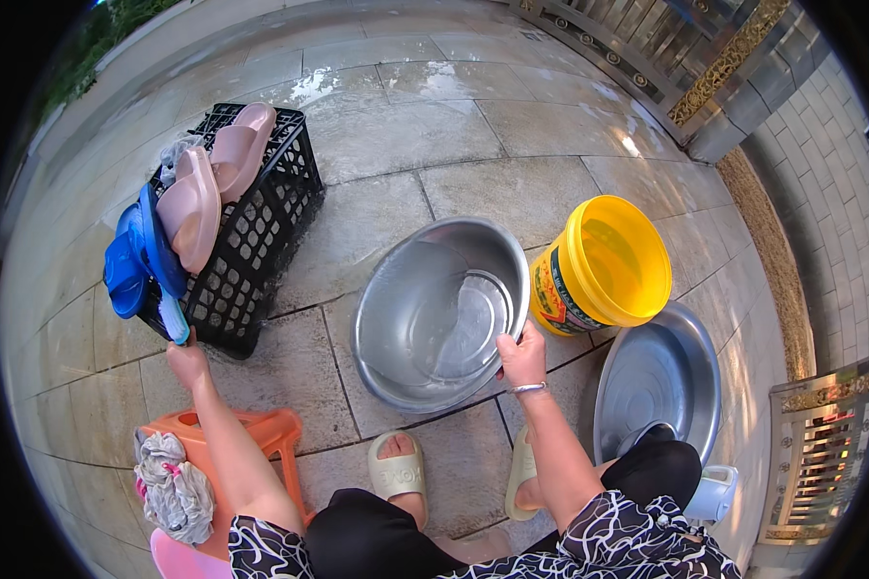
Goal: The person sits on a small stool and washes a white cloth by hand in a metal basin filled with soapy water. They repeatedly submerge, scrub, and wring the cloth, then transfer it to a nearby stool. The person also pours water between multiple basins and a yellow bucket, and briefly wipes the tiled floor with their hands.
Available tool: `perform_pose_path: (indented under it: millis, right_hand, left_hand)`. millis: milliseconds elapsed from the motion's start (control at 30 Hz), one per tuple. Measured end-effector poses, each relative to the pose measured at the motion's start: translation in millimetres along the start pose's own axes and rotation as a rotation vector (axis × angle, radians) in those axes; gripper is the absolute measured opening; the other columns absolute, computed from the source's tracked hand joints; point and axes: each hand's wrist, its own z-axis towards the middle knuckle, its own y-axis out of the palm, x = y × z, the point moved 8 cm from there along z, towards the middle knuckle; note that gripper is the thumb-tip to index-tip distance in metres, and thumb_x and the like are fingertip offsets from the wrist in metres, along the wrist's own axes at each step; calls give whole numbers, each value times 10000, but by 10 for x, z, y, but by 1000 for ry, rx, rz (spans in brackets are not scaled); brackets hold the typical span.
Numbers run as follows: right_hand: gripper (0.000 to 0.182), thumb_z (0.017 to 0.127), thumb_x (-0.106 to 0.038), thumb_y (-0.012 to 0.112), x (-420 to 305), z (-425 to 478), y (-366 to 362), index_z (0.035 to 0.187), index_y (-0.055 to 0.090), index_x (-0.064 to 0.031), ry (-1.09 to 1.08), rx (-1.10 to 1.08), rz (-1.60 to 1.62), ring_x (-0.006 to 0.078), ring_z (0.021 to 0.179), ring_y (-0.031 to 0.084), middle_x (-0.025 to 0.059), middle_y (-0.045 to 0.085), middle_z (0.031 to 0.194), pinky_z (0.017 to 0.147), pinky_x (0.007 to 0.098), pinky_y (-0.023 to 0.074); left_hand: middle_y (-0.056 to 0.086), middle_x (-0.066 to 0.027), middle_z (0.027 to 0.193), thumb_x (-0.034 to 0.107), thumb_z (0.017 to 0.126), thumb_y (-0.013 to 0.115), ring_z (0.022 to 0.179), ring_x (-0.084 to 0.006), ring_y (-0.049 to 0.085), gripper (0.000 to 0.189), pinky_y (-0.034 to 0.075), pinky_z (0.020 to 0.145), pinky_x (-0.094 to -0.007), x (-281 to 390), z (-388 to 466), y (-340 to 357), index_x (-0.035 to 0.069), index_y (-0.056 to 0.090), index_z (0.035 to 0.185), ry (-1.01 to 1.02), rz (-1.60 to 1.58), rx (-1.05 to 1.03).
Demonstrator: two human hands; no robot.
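Observation:
My right hand (521, 353) grips the rim of a tilted metal basin (438, 318), in which a little water shows. At the near corner of an upturned-looking black plastic crate (239, 260), my left hand (188, 364) touches a blue scrub brush (173, 318) with pale bristles. Its fingers are mostly hidden, so a firm hold cannot be told. Blue slippers (145, 250) and pink slippers (195, 210) lean on top of the crate, beside a crumpled translucent plastic bag (177, 155).
A yellow bucket (601, 268) of water stands right of the basin, near a larger metal basin (659, 383). An orange stool (275, 434) with a grey cloth (177, 488) is at lower left. The stone paving (376, 145) is wet. A metal gate (615, 58) stands beyond.

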Motion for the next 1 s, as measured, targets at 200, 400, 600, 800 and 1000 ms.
perform_pose_path:
  millis: [200,400,600,800,1000]
  right_hand:
    - [109,684,-89,522,-82,194,148,747,515,0,-45,-51,-102,125,378,494,52,516,543,310,269,407]
    - [89,668,-96,526,-346,211,440,660,481,-19,-99,-86,-173,119,386,466,26,452,490,348,276,393]
    - [205,652,-125,541,-595,335,794,566,383,-29,-245,-106,-263,174,412,461,75,422,464,422,329,388]
    - [196,660,-85,516,-1268,123,1179,587,349,-13,-613,-121,-400,182,420,394,111,367,468,419,332,347]
    - [116,715,-64,506,-1424,-78,1136,676,410,-11,-765,-122,-753,374,536,530,192,507,541,476,434,414]
  left_hand:
    - [595,-220,793,371,761,587,778,-403,554,387,421,636,-458,-99,70,118,-10,592,827,-119,53,-52]
    - [605,-196,817,376,759,586,805,-387,562,357,435,657,-455,-110,87,132,29,605,842,-167,99,-47]
    - [604,-195,851,370,763,583,835,-384,557,354,429,692,-459,-46,82,95,33,600,873,-228,43,-76]
    - [545,-250,950,292,766,588,801,-346,566,465,441,700,-394,-666,-9,652,-83,465,1010,-420,-293,42]
    - [559,-77,628,271,778,578,478,-174,525,264,411,386,-286,52,-852,989,9,560,753,-503,-499,-400]
